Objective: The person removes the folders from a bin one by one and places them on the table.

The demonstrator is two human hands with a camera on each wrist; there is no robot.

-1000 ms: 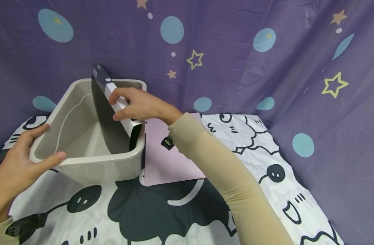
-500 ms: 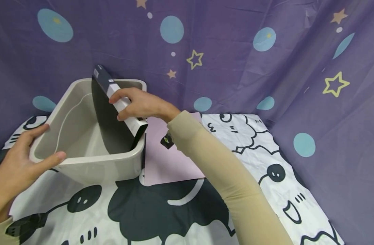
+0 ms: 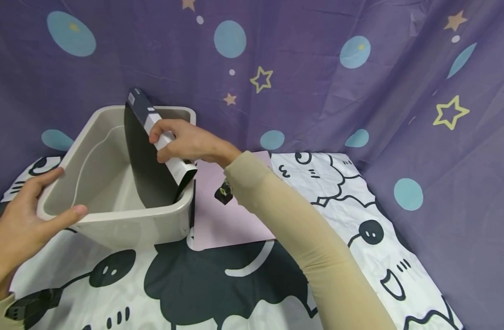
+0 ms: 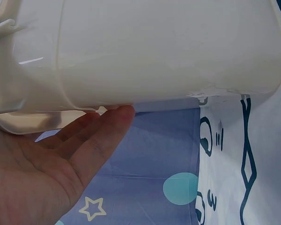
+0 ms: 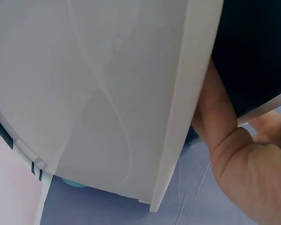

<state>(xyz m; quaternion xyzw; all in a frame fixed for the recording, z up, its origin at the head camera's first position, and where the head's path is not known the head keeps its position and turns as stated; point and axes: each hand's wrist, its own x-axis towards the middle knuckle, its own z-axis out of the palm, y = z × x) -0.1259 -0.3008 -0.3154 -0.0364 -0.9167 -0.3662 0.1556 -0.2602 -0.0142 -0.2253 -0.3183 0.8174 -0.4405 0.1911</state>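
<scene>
1. Left hand point(image 3: 18, 227): nearest, at the near-left corner of the beige plastic bin point(image 3: 132, 229). Thumb over the rim, fingers straight along the outside; fingertips touch under the lip in the left wrist view. Grip loose, not clenched.
2. Sheep-print cloth point(image 3: 202, 288) under the bin. Soft base: if the left hand lifts away, a sideways load on the bin could shift or tip it.
3. Pink panel point(image 3: 231, 224): flat on the cloth, just right of the bin. The right sleeve point(image 3: 305, 233) passes over it. A bin slide to the right would likely shove it or crease its edge.
4. Right hand point(image 3: 190, 142): grip pinching the spine point(image 3: 178, 169) of the dark folder point(image 3: 148, 178), thumb on the near side of the fingers.
5. Dark folder: lower part inside the bin, right half, tilted; spine up, far end poking above the rim. Can't tell if it touches the bin floor. Risks: near end snags the right rim from the tilt; the folder twists or slips, since only part of the spine is held; cover bends if forced.
6. Purple star curtain point(image 3: 301, 82): behind everything. Folder's far end could brush it if pushed away.
</scene>
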